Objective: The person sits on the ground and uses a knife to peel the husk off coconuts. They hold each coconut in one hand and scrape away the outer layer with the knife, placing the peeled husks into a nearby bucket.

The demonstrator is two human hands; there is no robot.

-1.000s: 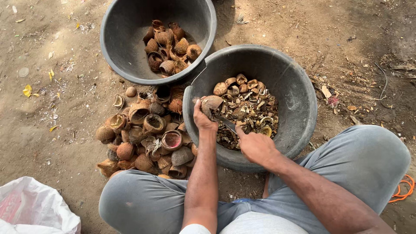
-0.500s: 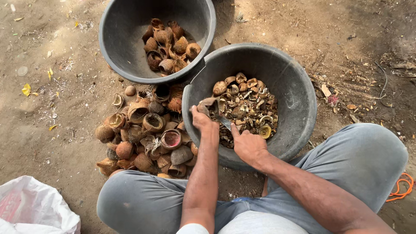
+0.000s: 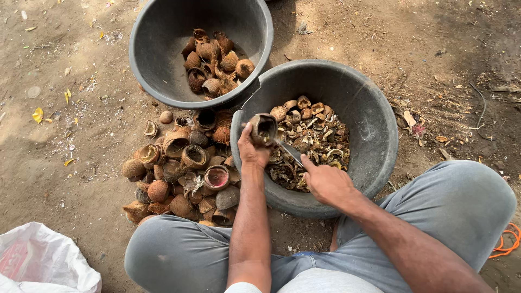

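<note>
My left hand (image 3: 251, 150) grips a small brown coconut shell half (image 3: 264, 128) over the near rim of a grey tub (image 3: 374, 114). My right hand (image 3: 324, 182) holds a metal blade (image 3: 288, 151) whose tip reaches into that shell. The tub holds several pale and dark pieces of scooped-out coconut flesh (image 3: 313, 133). Both forearms reach out from my grey trousers (image 3: 456, 211).
A second grey tub (image 3: 157, 54) at the back left holds several empty shells. A heap of coconut shell halves (image 3: 182, 173) lies on the bare dirt between the tubs and my left knee. A white plastic bag (image 3: 43, 260) sits at bottom left; an orange cord (image 3: 507, 241) at the right.
My left hand has lifted the shell half up out of the pile in the tub and turned its opening toward me. My right hand has brought the blade up into it.
</note>
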